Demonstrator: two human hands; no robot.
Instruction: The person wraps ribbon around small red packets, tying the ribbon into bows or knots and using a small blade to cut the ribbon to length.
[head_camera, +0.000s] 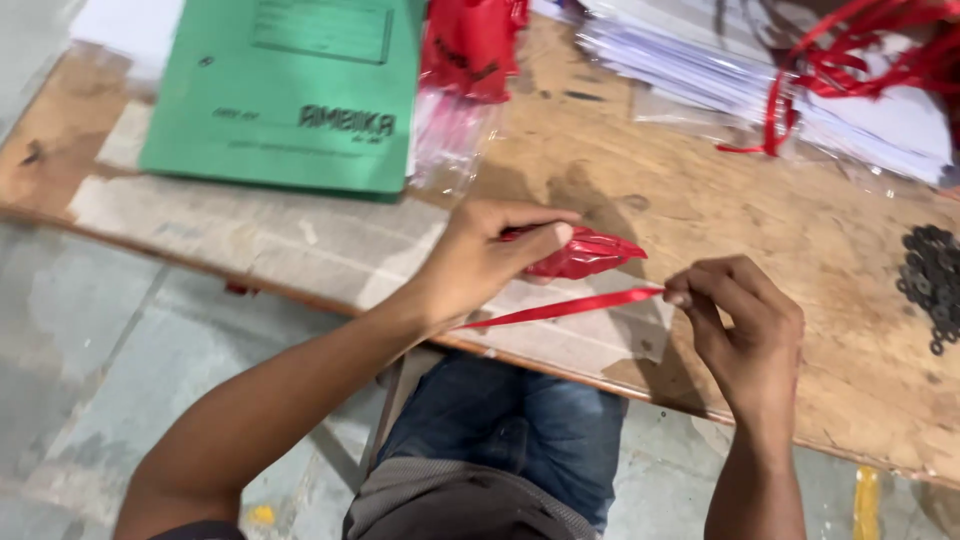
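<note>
A: What is being held at the centre?

B: A red ribbon (560, 307) is being stretched between two hands, just above the near edge of the board (700, 200). It is being pinched at its 3 o'clock end by the right hand (745, 330), thumb and forefinger pressed together on the tip. From there it is running toward 8 o'clock, under the left hand (480, 260).

A: And the left hand?

B: A red bundle (585, 252) is being gripped by it, thumb pressed along the top and the fingers curled beneath. The bundle is pointing toward 3 o'clock, just above the ribbon. Whether the ribbon is also being clamped by that hand cannot be told.

A: What is lying around them?

B: At 11 o'clock a green folder (290, 90) is lying flat on the board. At 12 o'clock a clear bag (455, 140) with red pieces inside is resting just beside the folder's right edge. At 1 to 2 o'clock a stack of white sheets (720, 80) is being crossed by loose red ribbons (850, 60). At 3 o'clock, well apart from the right hand, a small heap of dark rings (932, 280) is sitting near the board's edge.

A: And below?

B: At 6 o'clock blue jeans (510, 420) are being seen under the board, with grey floor (120, 380) to the left.
</note>
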